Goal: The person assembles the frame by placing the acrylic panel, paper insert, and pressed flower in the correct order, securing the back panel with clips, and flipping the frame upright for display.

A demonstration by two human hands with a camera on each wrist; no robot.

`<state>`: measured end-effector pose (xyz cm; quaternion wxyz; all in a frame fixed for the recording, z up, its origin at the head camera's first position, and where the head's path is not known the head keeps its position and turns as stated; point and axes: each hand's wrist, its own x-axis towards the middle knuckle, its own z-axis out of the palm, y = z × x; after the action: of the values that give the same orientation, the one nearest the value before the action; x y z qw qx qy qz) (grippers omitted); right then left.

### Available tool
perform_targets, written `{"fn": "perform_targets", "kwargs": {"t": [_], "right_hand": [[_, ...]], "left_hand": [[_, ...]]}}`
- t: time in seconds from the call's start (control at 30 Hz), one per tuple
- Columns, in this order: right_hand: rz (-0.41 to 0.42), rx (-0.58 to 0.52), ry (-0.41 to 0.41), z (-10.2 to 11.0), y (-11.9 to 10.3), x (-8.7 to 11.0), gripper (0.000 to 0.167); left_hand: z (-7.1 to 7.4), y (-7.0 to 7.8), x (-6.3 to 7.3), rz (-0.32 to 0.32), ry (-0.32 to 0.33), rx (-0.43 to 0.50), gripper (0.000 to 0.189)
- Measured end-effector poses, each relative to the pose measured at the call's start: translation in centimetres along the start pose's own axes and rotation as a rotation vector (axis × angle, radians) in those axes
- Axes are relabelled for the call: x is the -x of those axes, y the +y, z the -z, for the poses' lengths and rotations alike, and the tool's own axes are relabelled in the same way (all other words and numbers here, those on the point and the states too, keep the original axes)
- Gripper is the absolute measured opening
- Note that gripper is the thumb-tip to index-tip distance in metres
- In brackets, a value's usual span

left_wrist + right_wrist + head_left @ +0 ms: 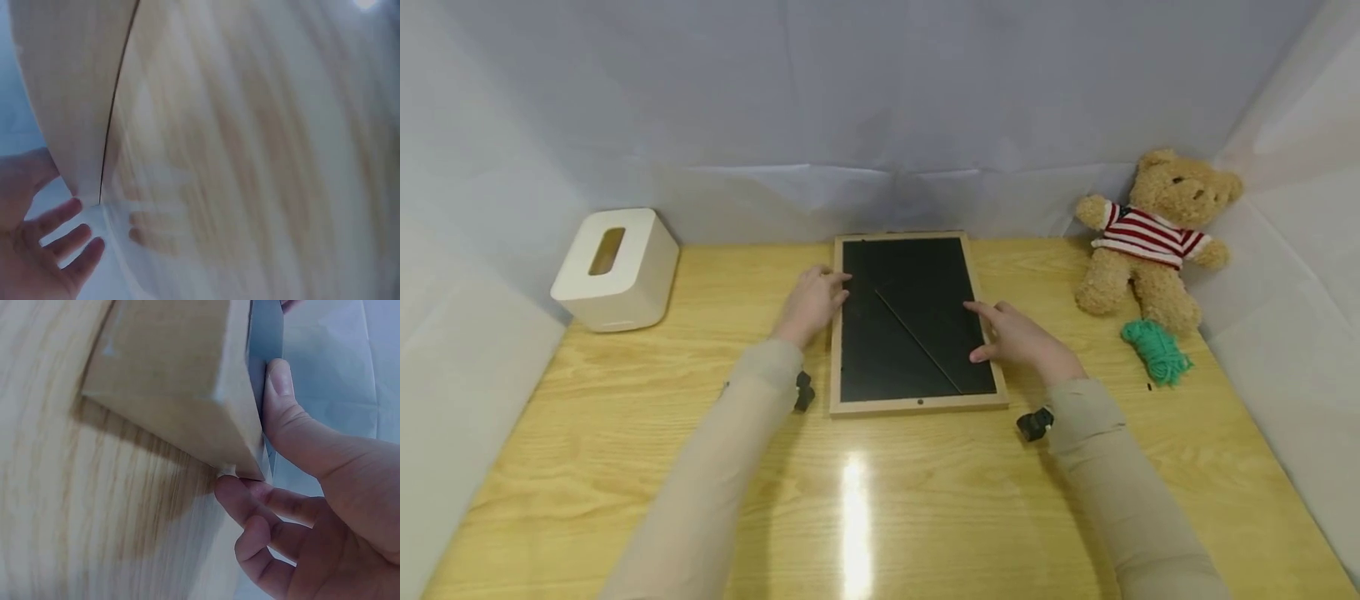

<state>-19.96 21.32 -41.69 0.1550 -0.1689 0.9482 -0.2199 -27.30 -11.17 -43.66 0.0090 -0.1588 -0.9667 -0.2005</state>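
A small blackboard [895, 350] in a light wooden frame [880, 408] lies flat on the table. A thin dark stick-like line [919, 342] crosses its surface diagonally. My left hand [812, 304] is at the left side of the frame, fingers spread. In the left wrist view its thumb [40, 165] reaches over the frame's edge and a fingertip meets the side. On the opposite side, my right hand [1018, 337] pinches the frame's edge. The right wrist view has that thumb [281, 394] on top and bent fingers against the lower edge.
A white tissue box [606, 267] stands at the back left. At the back right a teddy bear [1150, 233] in a striped shirt leans against the wall, with green yarn [1157, 352] before it. A tiny black piece [1149, 387] lies near the yarn.
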Motion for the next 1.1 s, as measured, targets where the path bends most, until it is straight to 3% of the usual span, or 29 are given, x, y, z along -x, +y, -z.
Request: {"fn": "perform_targets", "kwargs": {"t": [0.23, 0.43, 0.83, 1.1], "right_hand": [[0.014, 0.001, 0.018, 0.1, -0.1, 0.2, 0.09], [0.014, -0.004, 0.02, -0.1, 0.0, 0.2, 0.089], [-0.027, -0.074, 0.009, -0.1, 0.2, 0.2, 0.102], [-0.037, -0.064, -0.01, -0.1, 0.4, 0.0, 0.099]], "left_hand": [[0.1, 0.2, 0.1, 0.079, 0.093, 0.093, 0.03], [-0.2, 0.1, 0.3, 0.105, 0.109, 0.151, 0.028], [-0.5, -0.6, 0.6, 0.113, 0.132, 0.423, 0.031], [-0.7, -0.9, 0.5, 0.123, 0.135, 0.478, 0.031]]}}
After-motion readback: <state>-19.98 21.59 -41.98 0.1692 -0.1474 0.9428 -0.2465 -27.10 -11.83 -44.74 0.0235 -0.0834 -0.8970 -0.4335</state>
